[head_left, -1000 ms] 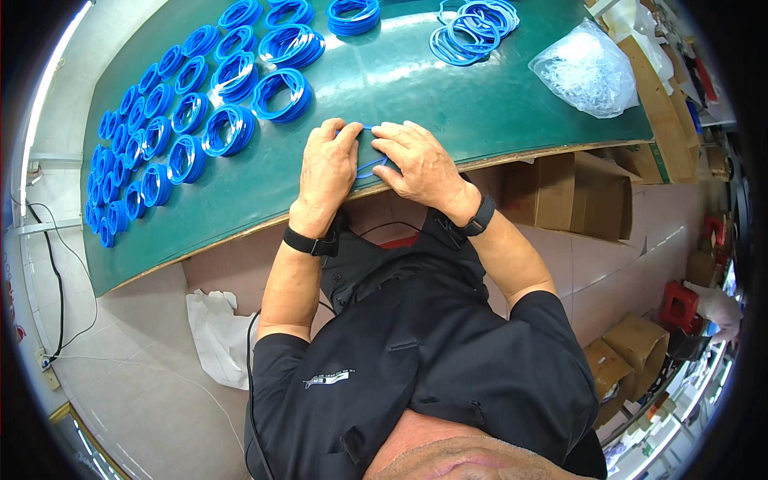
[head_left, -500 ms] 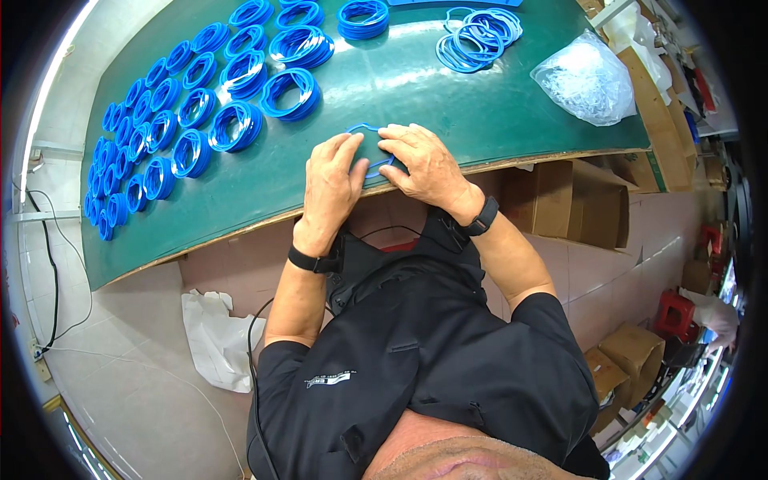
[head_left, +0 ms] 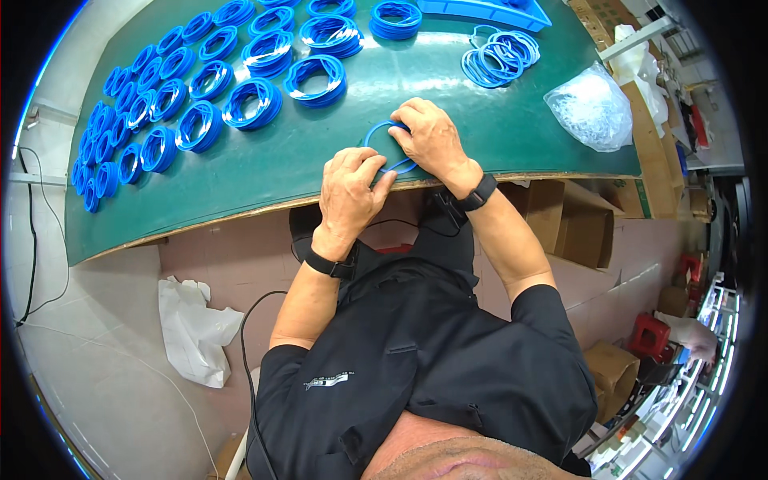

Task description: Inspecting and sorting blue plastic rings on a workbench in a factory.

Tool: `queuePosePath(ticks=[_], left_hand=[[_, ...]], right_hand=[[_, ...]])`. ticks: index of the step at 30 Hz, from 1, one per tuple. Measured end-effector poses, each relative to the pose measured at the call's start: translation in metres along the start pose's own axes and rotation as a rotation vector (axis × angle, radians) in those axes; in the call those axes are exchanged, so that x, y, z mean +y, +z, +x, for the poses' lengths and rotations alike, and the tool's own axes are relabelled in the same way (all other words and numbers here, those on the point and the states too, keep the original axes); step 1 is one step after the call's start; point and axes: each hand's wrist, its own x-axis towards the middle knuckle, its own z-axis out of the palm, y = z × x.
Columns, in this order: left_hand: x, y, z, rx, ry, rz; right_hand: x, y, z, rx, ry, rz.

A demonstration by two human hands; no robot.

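A thin, flexible blue loop (head_left: 404, 167), cord or tubing, lies between my hands just above the table's near edge. My right hand (head_left: 432, 140) pinches its far right side between thumb and fingers. Lower and to the left, my left hand (head_left: 350, 192) has its thumb and forefinger closed on the loop's near left part; its other fingers are bent. Farther left on the green table (head_left: 264, 164) stand rows of blue coils (head_left: 256, 122), the nearest just beyond my hands. A loose tangle of thinner blue loops (head_left: 482, 74) lies at the back right.
Right of the tangle sits a clear plastic bag (head_left: 590, 108) of pale bits. At the table's far edge is a blue tray (head_left: 488, 12). An open cardboard box (head_left: 584, 228) stands below the right edge. White crumpled sheeting (head_left: 192, 332) lies on the floor.
My right hand has moved farther away and right, and my left hand nearer to me, so the hands are wider apart. More of the loop shows. The whole view has shifted slightly.
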Motion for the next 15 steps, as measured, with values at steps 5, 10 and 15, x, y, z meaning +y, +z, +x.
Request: queuePosePath(ticks=[5,10,15], left_hand=[[0.0,0.0,0.002,0.004,0.002,-0.018],[-0.001,-0.002,0.002,0.005,-0.005,-0.031],[0.0,-0.002,0.002,-0.007,-0.012,-0.039]], right_hand=[[0.003,0.012,0.006,0.0,-0.026,-0.072],[0.001,0.016,0.006,0.004,-0.063,-0.149],[-0.004,0.018,0.006,0.022,-0.08,-0.196]])
